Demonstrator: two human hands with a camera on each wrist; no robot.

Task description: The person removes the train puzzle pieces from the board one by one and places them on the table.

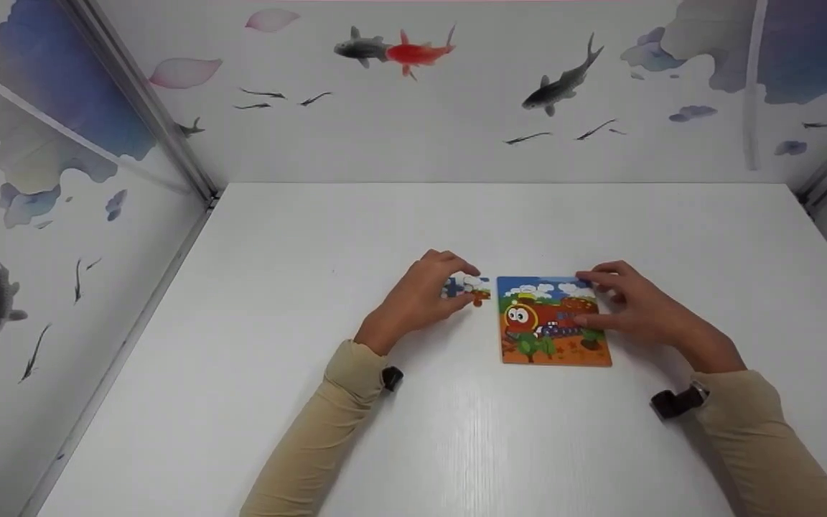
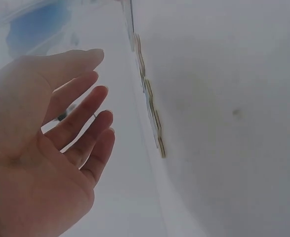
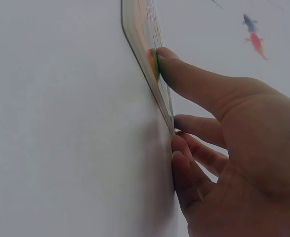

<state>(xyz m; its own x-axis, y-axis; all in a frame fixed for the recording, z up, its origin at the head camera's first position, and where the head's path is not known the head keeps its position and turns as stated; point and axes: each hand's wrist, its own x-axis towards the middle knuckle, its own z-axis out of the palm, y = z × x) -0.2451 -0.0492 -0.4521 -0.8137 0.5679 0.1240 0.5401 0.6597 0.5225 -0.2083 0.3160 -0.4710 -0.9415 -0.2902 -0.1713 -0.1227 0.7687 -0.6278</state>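
Observation:
Several loose jigsaw pieces (image 1: 483, 294), blue, white and orange, lie on the white table left of the puzzle. My left hand (image 1: 419, 293) hovers around them, thumb and fingers apart. In the left wrist view, a gap shows between the fingertips and the pieces (image 2: 150, 96). A square puzzle (image 1: 543, 330) with a red cartoon train lies flat on the table. My right hand (image 1: 639, 305) rests on its right side, the thumb on the picture and a finger at the top right corner. In the right wrist view, other fingers (image 3: 184, 173) sit against the board's edge (image 3: 147, 74).
The white table (image 1: 298, 287) meets a back wall (image 1: 421, 143) painted with fish and petals. Another painted wall (image 1: 62, 251) rises on the left. Each wrist wears a dark strap, one seen below the right hand (image 1: 675, 402).

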